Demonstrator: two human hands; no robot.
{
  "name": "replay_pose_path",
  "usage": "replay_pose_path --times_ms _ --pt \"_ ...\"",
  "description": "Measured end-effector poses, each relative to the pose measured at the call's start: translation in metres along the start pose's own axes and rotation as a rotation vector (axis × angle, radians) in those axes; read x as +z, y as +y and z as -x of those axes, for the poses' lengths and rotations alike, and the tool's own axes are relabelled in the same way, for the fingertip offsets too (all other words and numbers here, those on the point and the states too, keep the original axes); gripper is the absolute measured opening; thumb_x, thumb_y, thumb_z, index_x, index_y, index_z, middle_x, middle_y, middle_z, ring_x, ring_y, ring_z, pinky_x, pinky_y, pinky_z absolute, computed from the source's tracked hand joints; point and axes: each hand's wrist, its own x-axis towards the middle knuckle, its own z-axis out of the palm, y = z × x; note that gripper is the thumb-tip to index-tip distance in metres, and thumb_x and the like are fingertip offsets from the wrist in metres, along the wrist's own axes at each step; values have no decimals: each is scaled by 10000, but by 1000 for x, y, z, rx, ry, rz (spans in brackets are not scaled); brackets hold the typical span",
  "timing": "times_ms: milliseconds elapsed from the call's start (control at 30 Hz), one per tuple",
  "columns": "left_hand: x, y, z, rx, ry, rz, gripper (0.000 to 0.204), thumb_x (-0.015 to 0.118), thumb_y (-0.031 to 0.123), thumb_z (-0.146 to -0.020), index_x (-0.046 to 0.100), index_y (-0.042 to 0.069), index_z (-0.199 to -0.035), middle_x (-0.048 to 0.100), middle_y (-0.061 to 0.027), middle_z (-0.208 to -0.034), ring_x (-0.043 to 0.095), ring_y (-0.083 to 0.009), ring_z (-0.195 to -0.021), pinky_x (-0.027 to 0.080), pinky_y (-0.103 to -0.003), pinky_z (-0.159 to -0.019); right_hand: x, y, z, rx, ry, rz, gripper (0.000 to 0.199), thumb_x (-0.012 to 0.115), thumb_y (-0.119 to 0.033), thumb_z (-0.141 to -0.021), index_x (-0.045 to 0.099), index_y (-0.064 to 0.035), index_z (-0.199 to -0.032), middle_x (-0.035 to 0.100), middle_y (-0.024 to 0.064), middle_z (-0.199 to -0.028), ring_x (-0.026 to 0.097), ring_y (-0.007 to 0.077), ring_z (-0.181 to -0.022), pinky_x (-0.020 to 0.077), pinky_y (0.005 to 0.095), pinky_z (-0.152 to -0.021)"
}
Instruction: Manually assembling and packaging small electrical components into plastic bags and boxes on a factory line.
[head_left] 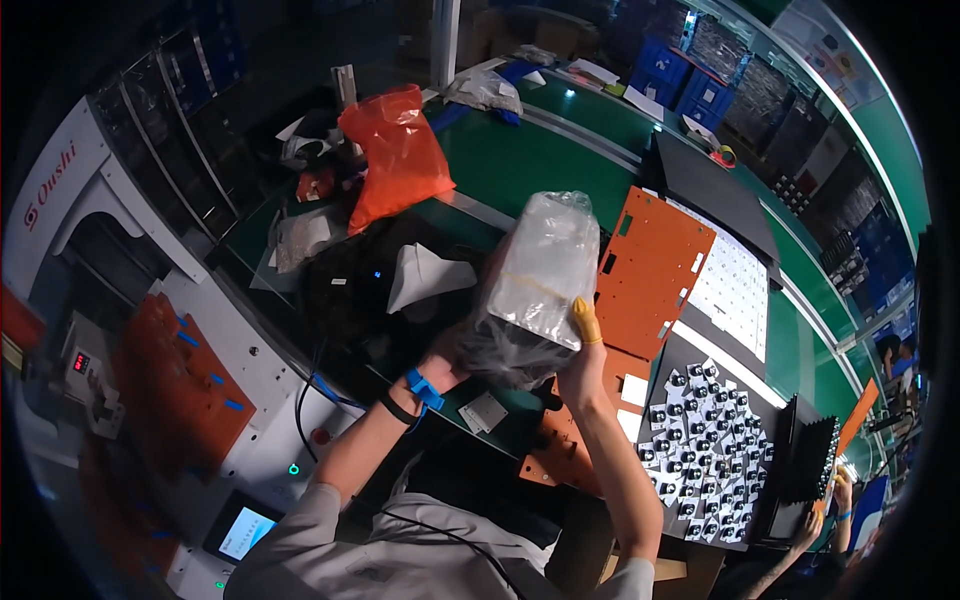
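Both hands, left hand point(447, 352) and right hand point(578, 352), grip clamped on clear plastic bag point(535, 285) above green table point(520, 160).

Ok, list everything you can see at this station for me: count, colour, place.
clear bag: one, transparent plastic, held up in both hands at centre
orange bag: one, orange, on the green bench at upper left
orange plate: one, orange, right of the clear bag
white grid tray: one, white, right of the orange plate
small parts: many, black and white, on a dark tray at lower right
blue crates: several, blue, top right
screen: one, lit, lower left
wristband: one, blue, left wrist
left hand: under the bag
right hand: yellow cot on one of its fingers, on the bag's right side
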Motion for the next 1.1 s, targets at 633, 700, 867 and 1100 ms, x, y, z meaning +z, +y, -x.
replay_pose_path --times_ms 633,700,867,1100 --pt "11 -21 -7 713 10 -568 582 417 364 -1051 341 29 -1520 370 -137 -1561 371 -276 -1424 273 -406 -1194 37 18 -4 -502 129 194 677 409 -137 -989 104 -28 -1584 101 162 -1655 122 269 -1530 166 368 -1221" --pt "20 -19 1 711 204 -525 620 407 389 -1037 349 -14 -1505 384 -165 -1549 357 -295 -1432 220 -399 -1209 42 14 -2 -486 142 197 672 402 -111 -979 106 9 -1570 120 192 -1642 138 283 -1526 135 376 -1229" --pt "-36 -19 -7 759 144 -534 561 500 341 -1025 395 30 -1481 447 -102 -1484 451 -247 -1345 371 -388 -1126 44 26 -1 -524 165 173 683 400 -81 -955 104 16 -1563 154 205 -1624 183 302 -1509 142 380 -1226" --pt "8 -12 40 555 192 -404 503 352 347 -1062 438 47 -1457 492 -76 -1445 492 -219 -1297 366 -368 -1125 33 39 -1 -573 159 151 711 442 -81 -923 131 28 -1553 204 223 -1586 230 324 -1473 163 390 -1213"
